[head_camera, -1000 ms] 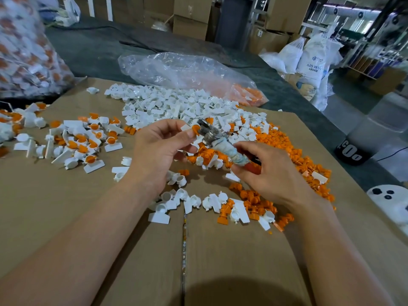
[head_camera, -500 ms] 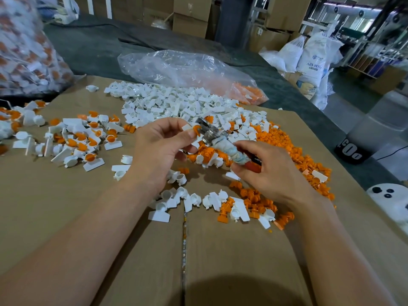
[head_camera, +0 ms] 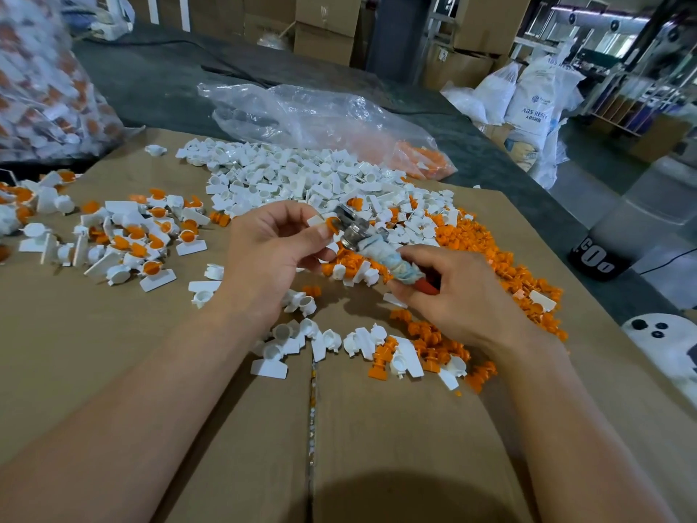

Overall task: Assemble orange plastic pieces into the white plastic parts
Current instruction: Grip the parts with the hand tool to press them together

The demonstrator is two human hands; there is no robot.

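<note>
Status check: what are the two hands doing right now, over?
Left hand pinches white part, orange piece in it. Right hand grips cloth-wrapped tool, metal tip at the piece. Nothing between them.

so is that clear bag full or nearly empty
Nearly empty: the bag lies collapsed, with only a small heap of orange pieces in its right end.
</note>
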